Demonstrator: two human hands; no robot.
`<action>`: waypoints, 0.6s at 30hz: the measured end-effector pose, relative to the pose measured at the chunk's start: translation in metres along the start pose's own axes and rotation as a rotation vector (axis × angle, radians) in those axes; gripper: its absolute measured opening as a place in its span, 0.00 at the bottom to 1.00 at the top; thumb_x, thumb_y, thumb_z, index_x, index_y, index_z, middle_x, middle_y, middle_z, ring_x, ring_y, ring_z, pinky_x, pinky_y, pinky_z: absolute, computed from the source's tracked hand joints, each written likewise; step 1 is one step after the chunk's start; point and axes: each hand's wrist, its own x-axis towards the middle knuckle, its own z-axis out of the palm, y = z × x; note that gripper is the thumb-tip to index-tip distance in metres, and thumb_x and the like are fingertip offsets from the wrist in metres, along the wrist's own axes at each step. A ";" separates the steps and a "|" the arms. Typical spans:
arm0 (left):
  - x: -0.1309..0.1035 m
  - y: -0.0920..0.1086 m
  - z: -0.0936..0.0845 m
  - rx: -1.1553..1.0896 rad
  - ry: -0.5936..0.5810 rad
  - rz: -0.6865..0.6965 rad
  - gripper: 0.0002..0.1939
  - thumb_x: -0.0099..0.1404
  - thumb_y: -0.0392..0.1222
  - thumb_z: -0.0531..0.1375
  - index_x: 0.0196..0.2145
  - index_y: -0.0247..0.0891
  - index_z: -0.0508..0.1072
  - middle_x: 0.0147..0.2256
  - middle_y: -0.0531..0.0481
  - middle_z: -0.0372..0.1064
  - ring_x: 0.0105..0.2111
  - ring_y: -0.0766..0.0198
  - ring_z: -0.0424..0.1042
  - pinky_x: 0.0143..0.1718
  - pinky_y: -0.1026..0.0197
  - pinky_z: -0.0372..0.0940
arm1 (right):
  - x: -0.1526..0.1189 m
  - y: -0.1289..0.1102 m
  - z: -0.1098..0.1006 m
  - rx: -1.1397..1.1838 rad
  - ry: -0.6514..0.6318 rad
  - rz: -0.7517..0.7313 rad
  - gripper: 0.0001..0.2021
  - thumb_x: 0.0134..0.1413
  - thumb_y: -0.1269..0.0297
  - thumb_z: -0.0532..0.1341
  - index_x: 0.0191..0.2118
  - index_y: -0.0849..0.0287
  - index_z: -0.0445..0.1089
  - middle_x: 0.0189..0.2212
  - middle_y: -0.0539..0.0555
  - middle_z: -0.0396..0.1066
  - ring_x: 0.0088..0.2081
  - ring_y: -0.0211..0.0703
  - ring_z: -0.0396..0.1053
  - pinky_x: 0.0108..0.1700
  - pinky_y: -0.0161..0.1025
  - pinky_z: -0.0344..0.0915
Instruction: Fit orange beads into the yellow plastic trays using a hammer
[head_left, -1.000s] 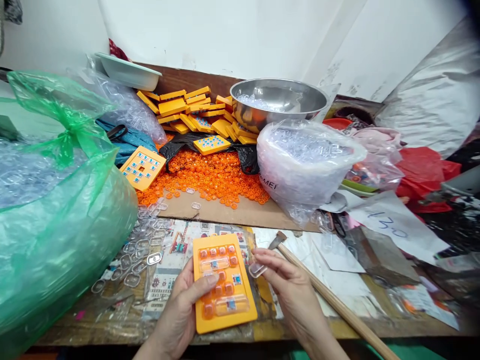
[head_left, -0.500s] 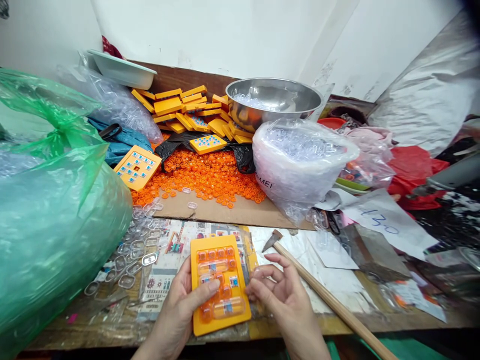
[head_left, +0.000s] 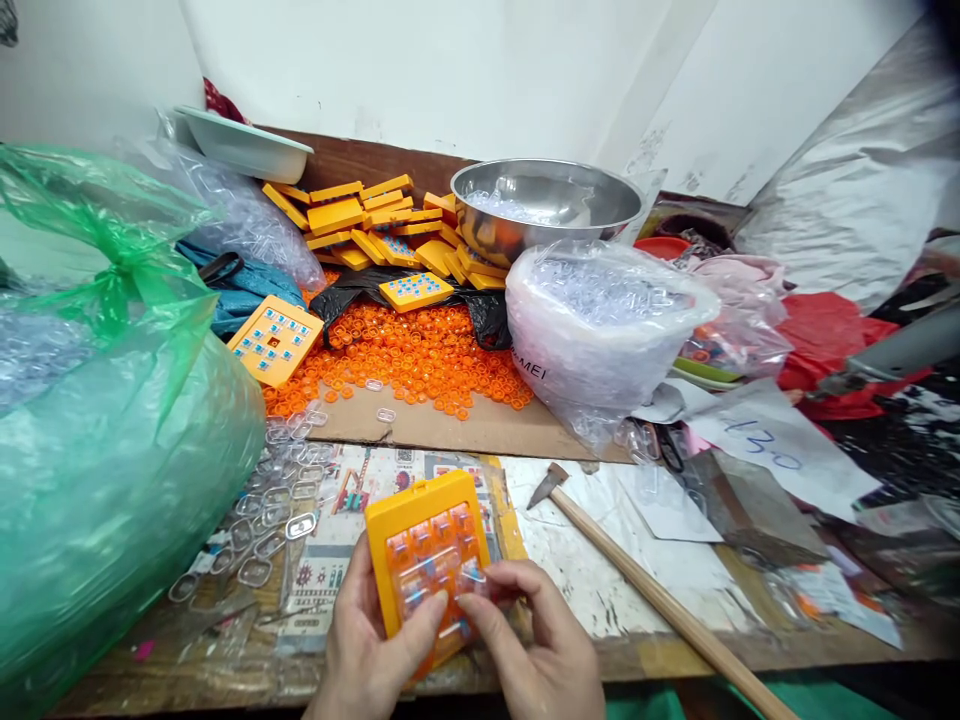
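Observation:
My left hand (head_left: pixel 382 630) grips a yellow-orange plastic puzzle board (head_left: pixel 381 540) by its left side, its thumb lying across the front. Rows of orange pieces and clear covers fill the board's recessed face, which leans up toward me. At the board's right side my right hand (head_left: pixel 525 630) has thumb and forefinger closed around a small clear plastic cover (head_left: pixel 471 576), which touches the face over a blue-marked spot. Fingers hide part of the lower right of the board.
A wooden-handled hammer (head_left: pixel 637 575) lies to the right. Loose clear covers (head_left: pixel 255 570) and a bulging green bag (head_left: pixel 127 480) are at left. Behind are orange rings (head_left: pixel 405 350), stacked yellow boards (head_left: pixel 337 215), a bag of clear pieces (head_left: pixel 592 340) and a steel bowl (head_left: pixel 547 235).
My right hand has moved left onto the board's face, bringing its fingertips to the blue-marked spot. The board has tilted and shifted slightly left in my left hand.

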 end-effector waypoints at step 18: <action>-0.014 -0.026 -0.020 0.084 0.001 -0.125 0.35 0.42 0.38 0.75 0.50 0.43 0.73 0.36 0.47 0.80 0.44 0.45 0.76 0.47 0.56 0.71 | 0.005 -0.012 -0.017 0.430 -0.089 0.336 0.26 0.25 0.54 0.78 0.31 0.54 0.67 0.30 0.48 0.71 0.31 0.37 0.68 0.32 0.31 0.64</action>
